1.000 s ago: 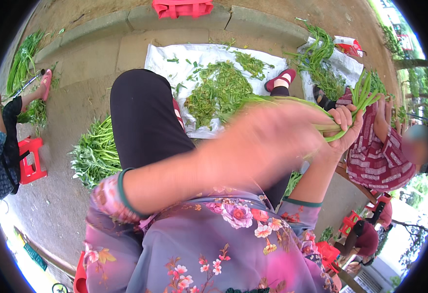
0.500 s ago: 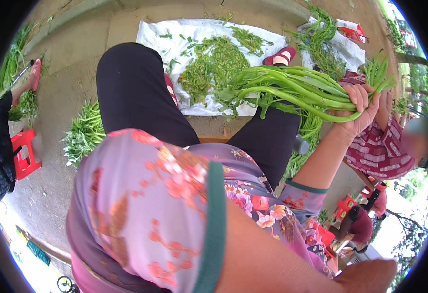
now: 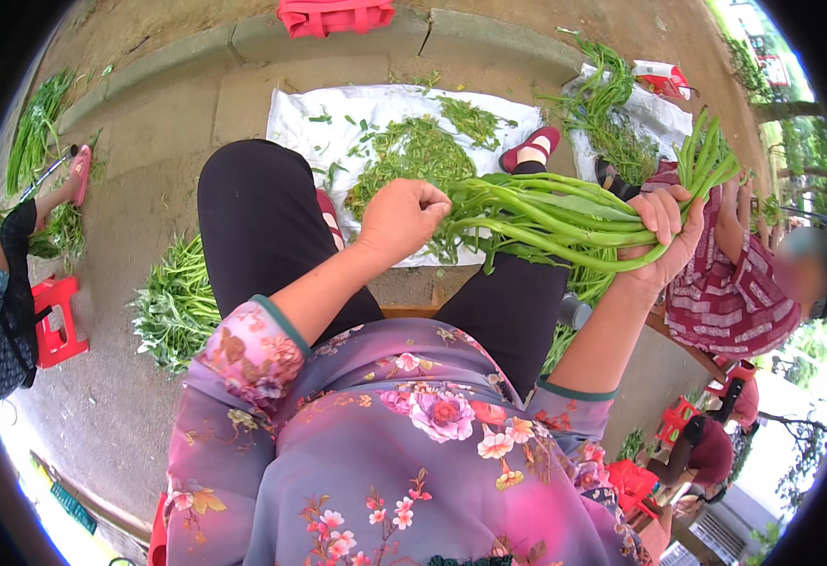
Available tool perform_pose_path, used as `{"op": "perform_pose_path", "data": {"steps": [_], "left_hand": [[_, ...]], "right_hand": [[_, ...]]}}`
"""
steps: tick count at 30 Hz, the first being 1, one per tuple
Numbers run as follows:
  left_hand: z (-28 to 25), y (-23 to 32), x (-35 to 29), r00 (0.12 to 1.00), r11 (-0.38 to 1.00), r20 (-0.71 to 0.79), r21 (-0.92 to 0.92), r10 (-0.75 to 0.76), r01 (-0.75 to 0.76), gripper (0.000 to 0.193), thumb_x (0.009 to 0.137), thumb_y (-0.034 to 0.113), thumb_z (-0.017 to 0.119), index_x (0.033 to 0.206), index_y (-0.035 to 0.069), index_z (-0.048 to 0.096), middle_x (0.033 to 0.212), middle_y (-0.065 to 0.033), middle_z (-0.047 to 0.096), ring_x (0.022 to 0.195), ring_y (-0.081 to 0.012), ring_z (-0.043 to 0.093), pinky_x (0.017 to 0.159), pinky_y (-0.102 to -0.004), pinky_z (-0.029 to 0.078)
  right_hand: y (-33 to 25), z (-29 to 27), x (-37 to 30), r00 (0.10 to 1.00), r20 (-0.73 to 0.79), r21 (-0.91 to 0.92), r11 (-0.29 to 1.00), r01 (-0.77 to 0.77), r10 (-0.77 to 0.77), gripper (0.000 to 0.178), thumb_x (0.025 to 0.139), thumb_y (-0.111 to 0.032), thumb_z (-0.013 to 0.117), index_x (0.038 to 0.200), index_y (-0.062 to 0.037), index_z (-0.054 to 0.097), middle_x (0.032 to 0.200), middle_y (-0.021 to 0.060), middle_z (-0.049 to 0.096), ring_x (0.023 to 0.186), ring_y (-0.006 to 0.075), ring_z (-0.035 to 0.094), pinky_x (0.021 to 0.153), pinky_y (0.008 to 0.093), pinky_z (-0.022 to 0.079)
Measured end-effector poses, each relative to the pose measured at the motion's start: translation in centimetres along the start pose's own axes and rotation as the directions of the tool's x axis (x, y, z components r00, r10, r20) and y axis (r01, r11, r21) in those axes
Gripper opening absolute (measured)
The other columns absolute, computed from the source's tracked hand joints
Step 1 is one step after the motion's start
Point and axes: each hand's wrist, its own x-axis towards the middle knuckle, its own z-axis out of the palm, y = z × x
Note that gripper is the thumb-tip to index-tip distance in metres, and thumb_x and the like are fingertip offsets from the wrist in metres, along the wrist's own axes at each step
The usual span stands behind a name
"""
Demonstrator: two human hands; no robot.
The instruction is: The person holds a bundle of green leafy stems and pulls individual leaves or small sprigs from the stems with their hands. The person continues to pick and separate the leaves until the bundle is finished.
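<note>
My right hand [image 3: 661,231] is closed around a bundle of long green leafy stalks [image 3: 564,212]. The cut ends [image 3: 711,160] stick out past the fist on the right, and the leafy ends point left over my lap. At those leaf tips is my left hand [image 3: 402,219], with thumb and fingers pinched together; whether a leaf is between them I cannot make out. Under the bundle, beyond my knees, a white sheet [image 3: 300,113] lies on the ground with a heap of torn green leaves [image 3: 413,156] on it.
A pile of leafy stalks [image 3: 182,302] lies by my left knee. At far right sits a person in a maroon patterned garment [image 3: 729,274], near more greens [image 3: 621,141] on another sheet. A person with a red stool [image 3: 57,321] is at far left. A red bag [image 3: 335,17] lies beyond the kerb.
My left arm, bent across my body toward the lower right before, has swung forward, bringing its hand to the leaf tips. The right hand keeps hold of the stalks. The view has tilted up slightly.
</note>
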Motion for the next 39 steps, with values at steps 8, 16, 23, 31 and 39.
{"op": "perform_pose_path", "data": {"steps": [8,16,23,31,39], "left_hand": [[3.2,-2.0,1.0,0.989,0.989,-0.024,-0.028,0.145,-0.145,0.020,0.076,0.016,0.069,0.093,0.005,0.068,0.075,-0.0078,0.064,0.065,-0.0129,0.058,0.062,-0.0253,0.046],[-0.2,-5.2,2.7,0.914,0.907,0.405,-0.391,0.015,0.158,0.017,0.081,0.016,0.066,0.090,0.001,0.067,0.083,-0.0038,0.066,0.075,-0.0112,0.059,0.078,-0.0245,0.046],[-2.2,-5.7,2.4,0.792,0.688,0.606,-0.543,-0.075,0.481,0.029,0.087,0.019,0.058,0.101,-0.006,0.061,0.088,-0.0161,0.066,0.079,-0.0203,0.066,0.079,-0.0282,0.051],[-2.0,-6.1,2.4,0.802,0.745,0.586,-0.485,-0.110,0.457,0.024,0.086,0.012,0.058,0.104,-0.004,0.060,0.088,-0.0157,0.067,0.080,-0.0210,0.066,0.076,-0.0307,0.053],[-1.5,-7.0,2.6,0.843,0.827,0.507,-0.387,-0.179,0.408,0.021,0.081,0.005,0.061,0.101,-0.003,0.062,0.086,-0.0125,0.067,0.071,-0.0162,0.064,0.070,-0.0282,0.052]], "right_hand": [[0.5,0.6,0.1,0.999,-0.002,-0.015,0.999,-0.034,0.034,0.025,0.090,-0.025,0.050,0.088,-0.0007,0.058,0.055,-0.0017,0.039,0.045,0.0099,0.036,0.056,0.0280,0.034],[-0.8,-0.7,0.0,0.997,-0.075,-0.072,0.997,0.031,-0.036,0.023,0.088,-0.023,0.052,0.085,-0.0012,0.057,0.053,-0.0023,0.038,0.044,0.0093,0.035,0.055,0.0272,0.034],[-2.1,-2.0,-0.7,0.987,-0.145,-0.042,0.997,0.070,-0.075,0.020,0.087,-0.022,0.054,0.082,-0.0021,0.055,0.053,-0.0025,0.037,0.044,0.0098,0.035,0.055,0.0282,0.034],[-2.4,-1.9,-1.2,0.988,-0.127,-0.036,0.996,0.088,-0.091,0.018,0.086,-0.019,0.055,0.083,-0.0019,0.054,0.054,-0.0022,0.037,0.044,0.0100,0.037,0.055,0.0274,0.035],[-2.7,-1.9,-1.6,0.991,-0.109,-0.005,0.997,0.071,-0.072,0.022,0.087,-0.022,0.054,0.082,-0.0009,0.056,0.054,-0.0021,0.037,0.044,0.0101,0.036,0.056,0.0284,0.034]]}}
